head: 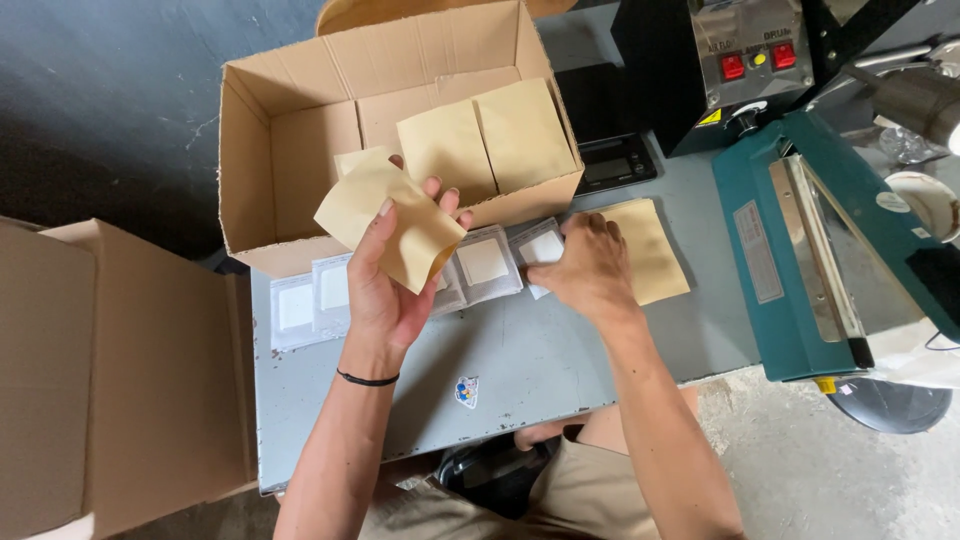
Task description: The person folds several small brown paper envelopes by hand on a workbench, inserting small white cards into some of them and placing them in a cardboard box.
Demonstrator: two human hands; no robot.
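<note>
- Over the grey bench [540,360], left hand [385,290] fingers pinch a kraft pouch [392,218] aloft, mouth gaping; weak grip, could slip.
- Right hand [590,270] fingers press a clear sachet [540,250] on the bench, beside the sachet row [400,285]; may drag neighbours askew.

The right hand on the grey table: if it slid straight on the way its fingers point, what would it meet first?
The right hand points left along the grey metal table, fingers already on a clear flat packet with a white square. Next in line is probably the neighbouring identical clear packet.
</note>
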